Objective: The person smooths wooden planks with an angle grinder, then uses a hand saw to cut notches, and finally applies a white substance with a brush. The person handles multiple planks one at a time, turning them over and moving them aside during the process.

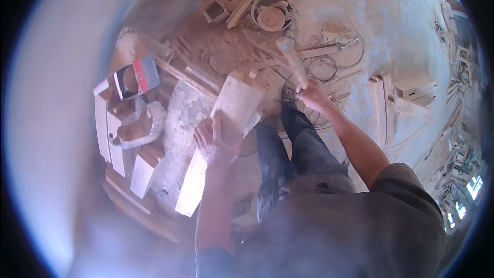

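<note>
My left hand [213, 141] grips the side of a thick pale wooden block [238, 95], its thumb and fingers spread around the edge. The block lies slanted over a dusty, pale work surface [177, 116]. A brightly lit length of wood [193, 185] shows below the hand; whether it is one piece with the block I cannot tell. Out to the right, my right hand [313, 97] is closed around the near end of a pale stick-like tool [296, 64]. The tool points away from me, and its thicker far end is blurred. It is apart from the block.
Left on the work surface stand a red and grey box [146, 74], a pale curved container [149, 123] and cut wooden blocks [144, 172]. A round bucket [256, 18], cables [324, 67] and scraps lie on the dusty floor ahead. Boards [381, 105] are stacked right.
</note>
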Demonstrator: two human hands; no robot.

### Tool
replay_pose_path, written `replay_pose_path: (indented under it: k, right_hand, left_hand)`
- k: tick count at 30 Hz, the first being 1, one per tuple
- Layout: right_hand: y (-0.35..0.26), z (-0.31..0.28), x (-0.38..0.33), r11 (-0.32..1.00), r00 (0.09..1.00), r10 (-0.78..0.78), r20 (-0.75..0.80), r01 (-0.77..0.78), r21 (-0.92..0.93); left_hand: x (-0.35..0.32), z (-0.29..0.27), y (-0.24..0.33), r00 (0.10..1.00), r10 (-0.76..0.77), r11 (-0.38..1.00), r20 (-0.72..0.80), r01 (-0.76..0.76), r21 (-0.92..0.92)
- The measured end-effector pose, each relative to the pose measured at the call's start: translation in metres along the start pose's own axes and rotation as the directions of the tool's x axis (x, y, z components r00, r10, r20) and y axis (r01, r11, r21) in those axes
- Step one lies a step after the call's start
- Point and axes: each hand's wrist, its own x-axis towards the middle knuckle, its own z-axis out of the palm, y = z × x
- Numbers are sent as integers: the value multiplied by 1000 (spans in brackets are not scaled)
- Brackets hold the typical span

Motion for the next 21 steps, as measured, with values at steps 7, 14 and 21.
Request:
replay_pose_path:
  k: [7,14,21]
  right_hand:
    - [71,121,111,891,996,-87,-2,77,-448]
    - [157,251,158,976,947,-172,271,127,175]
    - [220,303,159,903,887,-416,199,429,-23]
  left_hand:
    - [-1,5,-3,999,35,999,-11,-35,3]
    - [1,11,-4,999,36,999,18,-36,3]
    - [5,28,-2,991,124,992,-51,-126,-28]
